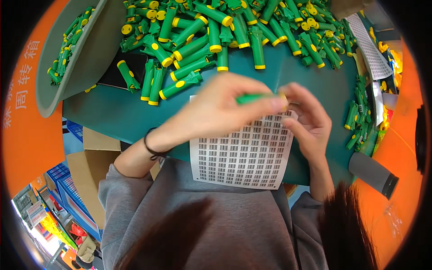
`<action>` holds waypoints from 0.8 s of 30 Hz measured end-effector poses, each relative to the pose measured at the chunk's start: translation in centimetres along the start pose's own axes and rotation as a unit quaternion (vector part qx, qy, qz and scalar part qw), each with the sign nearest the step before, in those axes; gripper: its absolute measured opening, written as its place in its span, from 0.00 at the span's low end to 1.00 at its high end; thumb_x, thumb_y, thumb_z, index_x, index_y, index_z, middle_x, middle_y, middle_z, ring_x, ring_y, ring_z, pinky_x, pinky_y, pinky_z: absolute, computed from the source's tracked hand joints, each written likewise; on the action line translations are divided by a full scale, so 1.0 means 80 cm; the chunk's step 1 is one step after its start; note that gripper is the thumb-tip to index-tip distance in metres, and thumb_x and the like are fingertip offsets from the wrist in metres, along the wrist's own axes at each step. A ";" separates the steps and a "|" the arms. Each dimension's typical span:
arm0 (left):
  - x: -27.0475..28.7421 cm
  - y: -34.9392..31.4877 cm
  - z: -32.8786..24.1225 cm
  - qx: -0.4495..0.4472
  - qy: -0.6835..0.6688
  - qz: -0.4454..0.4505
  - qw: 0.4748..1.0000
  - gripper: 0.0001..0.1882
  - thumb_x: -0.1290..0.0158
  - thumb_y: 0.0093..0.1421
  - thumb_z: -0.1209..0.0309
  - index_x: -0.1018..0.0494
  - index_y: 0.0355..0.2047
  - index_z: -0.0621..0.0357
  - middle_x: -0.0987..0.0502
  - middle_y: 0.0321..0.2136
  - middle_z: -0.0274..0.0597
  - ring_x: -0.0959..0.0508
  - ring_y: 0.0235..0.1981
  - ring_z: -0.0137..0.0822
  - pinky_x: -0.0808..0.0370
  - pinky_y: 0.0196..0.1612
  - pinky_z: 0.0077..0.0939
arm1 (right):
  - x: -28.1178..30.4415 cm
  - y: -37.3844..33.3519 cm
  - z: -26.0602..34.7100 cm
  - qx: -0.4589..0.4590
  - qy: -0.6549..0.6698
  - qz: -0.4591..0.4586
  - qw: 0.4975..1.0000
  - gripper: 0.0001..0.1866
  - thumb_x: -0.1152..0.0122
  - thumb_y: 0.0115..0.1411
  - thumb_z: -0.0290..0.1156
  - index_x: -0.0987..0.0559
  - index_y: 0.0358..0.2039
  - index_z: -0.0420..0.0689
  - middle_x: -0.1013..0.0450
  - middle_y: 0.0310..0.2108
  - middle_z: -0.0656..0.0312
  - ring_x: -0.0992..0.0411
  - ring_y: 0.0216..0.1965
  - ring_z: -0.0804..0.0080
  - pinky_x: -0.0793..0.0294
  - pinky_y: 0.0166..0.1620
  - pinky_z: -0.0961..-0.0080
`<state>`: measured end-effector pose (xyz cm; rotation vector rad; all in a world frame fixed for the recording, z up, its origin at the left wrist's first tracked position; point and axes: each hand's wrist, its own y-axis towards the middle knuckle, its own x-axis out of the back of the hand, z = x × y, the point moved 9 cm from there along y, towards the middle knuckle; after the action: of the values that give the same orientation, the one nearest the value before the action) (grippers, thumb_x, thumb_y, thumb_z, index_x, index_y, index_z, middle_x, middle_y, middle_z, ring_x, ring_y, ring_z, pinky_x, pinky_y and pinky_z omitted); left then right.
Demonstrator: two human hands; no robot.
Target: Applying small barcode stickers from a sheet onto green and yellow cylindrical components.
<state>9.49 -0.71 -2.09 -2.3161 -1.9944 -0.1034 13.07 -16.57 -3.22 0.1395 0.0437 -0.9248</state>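
My left hand [225, 105] is closed around a green plastic tube [252, 97] with a yellow end; motion blurs it, and the fingers cover most of it. Close to the yellow end, my right hand [312, 119] curves with its thumb and fingers apart. Whether its fingertips touch the tube is too blurred to tell. Below both hands lies a white sheet of small printed barcode labels [240, 157], its near edge over the table's edge by my body. Beyond them, a large heap of similar green tubes [193, 33] with yellow ends covers the far side of the green tabletop [121, 114].
A grey bin [85, 58] at the left holds more green pieces. Beside it lies a dark flat device [118, 74], partly under tubes. At right are another label sheet [369, 45], loose green pieces [357, 117] and a grey cylinder [373, 174]. An open cardboard box [87, 175] stands lower left.
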 end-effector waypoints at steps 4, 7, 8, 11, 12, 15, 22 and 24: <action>0.198 -0.075 -0.107 -0.107 0.410 -0.380 0.822 0.16 0.53 0.70 0.66 0.17 0.46 0.58 0.16 0.43 0.39 0.18 0.40 0.29 0.23 0.44 0.25 | 0.060 0.000 0.013 -0.028 -0.375 -0.044 0.925 0.20 0.33 0.57 0.21 0.22 0.52 0.40 0.29 0.49 0.61 0.32 0.43 0.78 0.34 0.44 0.83; 0.311 -0.142 -0.146 -0.137 0.483 -0.558 0.661 0.15 0.45 0.68 0.63 0.19 0.48 0.57 0.16 0.39 0.38 0.18 0.39 0.33 0.24 0.46 0.27 | 0.071 -0.014 -0.013 -0.124 -0.373 -0.044 0.918 0.19 0.33 0.59 0.23 0.22 0.51 0.40 0.26 0.39 0.65 0.34 0.35 0.84 0.38 0.37 0.87; 0.305 -0.140 -0.145 -0.137 0.483 -0.557 0.661 0.15 0.45 0.68 0.63 0.19 0.48 0.57 0.16 0.39 0.38 0.18 0.39 0.33 0.24 0.46 0.27 | 0.072 -0.024 -0.031 -0.207 -0.297 -0.058 0.930 0.19 0.33 0.60 0.23 0.23 0.52 0.40 0.24 0.34 0.67 0.35 0.32 0.86 0.41 0.34 0.88; 0.179 -0.095 -0.130 -0.251 0.566 -0.455 0.640 0.13 0.37 0.60 0.74 0.18 0.46 0.56 0.16 0.40 0.39 0.19 0.35 0.33 0.25 0.45 0.27 | 0.054 -0.032 -0.009 -0.122 -0.386 -0.075 0.911 0.19 0.35 0.62 0.22 0.24 0.53 0.41 0.24 0.27 0.70 0.37 0.28 0.89 0.42 0.31 0.89; 0.138 -0.082 -0.107 -0.281 0.513 -0.308 0.751 0.14 0.36 0.58 0.78 0.18 0.45 0.58 0.17 0.37 0.40 0.21 0.30 0.30 0.25 0.39 0.24 | 0.054 -0.036 -0.016 -0.118 -0.353 -0.076 0.925 0.20 0.35 0.62 0.21 0.25 0.55 0.41 0.22 0.31 0.69 0.36 0.29 0.90 0.44 0.30 0.89; 0.099 -0.089 -0.029 -0.039 0.370 -0.267 0.889 0.13 0.34 0.57 0.75 0.20 0.42 0.63 0.19 0.26 0.41 0.22 0.23 0.27 0.27 0.26 0.21 | 0.060 -0.043 -0.031 -0.145 -0.272 -0.060 0.949 0.20 0.36 0.62 0.20 0.26 0.55 0.40 0.22 0.34 0.66 0.31 0.33 0.88 0.38 0.34 0.90; 0.068 -0.133 0.053 0.087 0.113 -0.259 0.955 0.25 0.37 0.60 0.77 0.32 0.56 0.60 0.16 0.36 0.43 0.17 0.36 0.28 0.22 0.41 0.22 | 0.071 -0.056 -0.043 -0.122 -0.053 -0.116 0.984 0.24 0.41 0.63 0.15 0.32 0.59 0.39 0.22 0.41 0.59 0.24 0.47 0.75 0.28 0.52 0.80; 0.065 -0.130 0.054 0.037 0.103 -0.291 0.951 0.26 0.37 0.61 0.75 0.34 0.57 0.60 0.16 0.35 0.45 0.17 0.33 0.28 0.21 0.38 0.22 | 0.066 -0.059 -0.043 -0.099 -0.041 -0.131 0.986 0.24 0.40 0.62 0.15 0.32 0.58 0.39 0.22 0.42 0.58 0.24 0.47 0.75 0.28 0.52 0.79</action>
<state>-0.05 6.38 -5.63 -1.5294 -2.4361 -0.2847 12.58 -23.04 -7.65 -0.0916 0.0778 -1.1816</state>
